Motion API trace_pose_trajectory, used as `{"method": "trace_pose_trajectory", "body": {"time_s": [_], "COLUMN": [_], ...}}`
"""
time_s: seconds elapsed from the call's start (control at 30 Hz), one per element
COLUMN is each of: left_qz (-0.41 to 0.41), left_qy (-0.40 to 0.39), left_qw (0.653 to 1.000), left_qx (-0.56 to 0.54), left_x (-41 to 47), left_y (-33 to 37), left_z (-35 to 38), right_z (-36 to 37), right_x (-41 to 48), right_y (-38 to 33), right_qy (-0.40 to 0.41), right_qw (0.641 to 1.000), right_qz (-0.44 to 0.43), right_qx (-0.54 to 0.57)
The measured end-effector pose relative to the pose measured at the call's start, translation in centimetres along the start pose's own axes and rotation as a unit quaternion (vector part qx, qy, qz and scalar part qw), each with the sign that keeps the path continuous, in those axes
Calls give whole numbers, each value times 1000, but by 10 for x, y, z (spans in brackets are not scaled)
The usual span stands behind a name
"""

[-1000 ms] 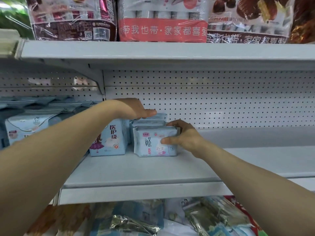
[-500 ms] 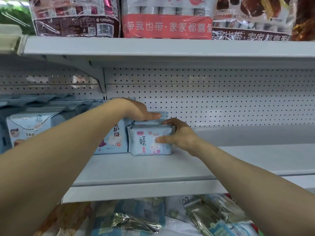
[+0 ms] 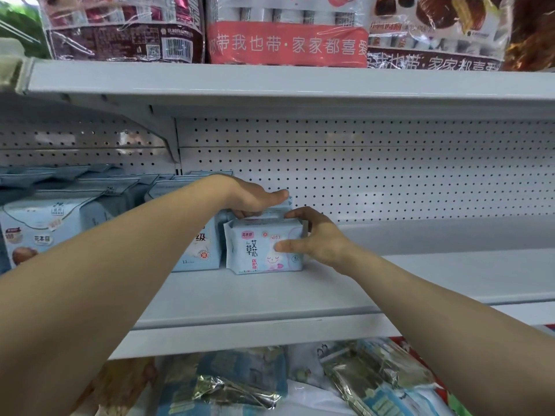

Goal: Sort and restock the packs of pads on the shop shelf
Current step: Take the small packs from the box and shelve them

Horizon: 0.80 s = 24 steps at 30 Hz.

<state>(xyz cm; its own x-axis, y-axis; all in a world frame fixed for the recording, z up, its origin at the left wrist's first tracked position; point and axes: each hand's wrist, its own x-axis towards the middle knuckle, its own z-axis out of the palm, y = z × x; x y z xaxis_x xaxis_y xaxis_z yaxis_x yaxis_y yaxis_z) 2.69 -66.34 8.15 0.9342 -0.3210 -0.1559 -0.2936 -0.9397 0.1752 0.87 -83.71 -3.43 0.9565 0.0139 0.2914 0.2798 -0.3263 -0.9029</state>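
Two bare hands meet at a small pale blue and white soft plastic pack of pads (image 3: 255,250), which stands upright near the left end of the grey metal shelf (image 3: 270,298), set back from its near edge. The right hand (image 3: 318,238) grasps this pack of pads from the right: the thumb presses flat on the printed front face and the fingers curl over the top right corner. The left hand (image 3: 252,199) lies palm down above it, fingers curled down over the top edge of the pale blue rear packs (image 3: 277,209) standing just behind, thumb stretched rightward along their far side. It seems to clasp them, though the wrist hides most of the grip. Touching the pack of pads on its left stands a taller light blue pack (image 3: 201,253), partly hidden by the left forearm, and further left are large blue-grey soft packs (image 3: 45,223) in a row. A white perforated back panel (image 3: 390,175) runs behind the shelf, which lies bare to the right of the hands. On the upper shelf (image 3: 270,82) sit clear-wrapped multipacks, the middle one a red-banded multipack (image 3: 285,43) with white Chinese lettering. Below the shelf, crinkled foil-wrapped goods (image 3: 234,391) lie in a heap.
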Motion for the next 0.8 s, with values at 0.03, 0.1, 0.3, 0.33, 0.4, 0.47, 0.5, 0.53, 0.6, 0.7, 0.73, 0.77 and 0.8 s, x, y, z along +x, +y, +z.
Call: {"method": "trace_pose_trajectory", "body": {"time_s": [0.03,0.1,0.3,0.33,0.4,0.47,0.5,0.53,0.6,0.7,0.73,0.77,0.8], "left_qz": [2,10,57,55,59,68,70,71,71,71,69,67,64], "left_qy": [-3,-15,-42,-27,2,21,25,28,30,32,33,36,40], "left_qw": [1000,1000,990,989,987,985,985,984,984,984,984,984,984], "left_qx": [-12,-5,121,132,151,157,157,159,163,159,159,160,159], "left_x": [2,2,11,12,14,16,16,16,16,15,13,11,7], "left_y": [-2,-6,-21,-21,-19,-18,-18,-18,-19,-20,-19,-17,-15], "left_z": [-1,-2,-3,-1,3,6,6,7,9,12,12,13,14], "right_z": [1,5,6,4,2,2,3,4,6,8,8,8,7], "right_x": [1,3,6,6,5,2,1,0,-2,-6,-8,-10,-12], "right_y": [1,0,-8,-8,-11,-14,-15,-15,-16,-22,-24,-26,-29], "right_qy": [-1,-1,12,11,5,2,4,6,10,13,17,20,24], "right_qw": [1000,1000,992,992,992,993,993,992,991,986,984,982,981], "right_qz": [0,-1,-19,-14,-5,-2,1,4,11,10,10,11,10], "right_qx": [-2,-12,-122,-126,-124,-120,-122,-124,-133,-168,-179,-187,-194]}}
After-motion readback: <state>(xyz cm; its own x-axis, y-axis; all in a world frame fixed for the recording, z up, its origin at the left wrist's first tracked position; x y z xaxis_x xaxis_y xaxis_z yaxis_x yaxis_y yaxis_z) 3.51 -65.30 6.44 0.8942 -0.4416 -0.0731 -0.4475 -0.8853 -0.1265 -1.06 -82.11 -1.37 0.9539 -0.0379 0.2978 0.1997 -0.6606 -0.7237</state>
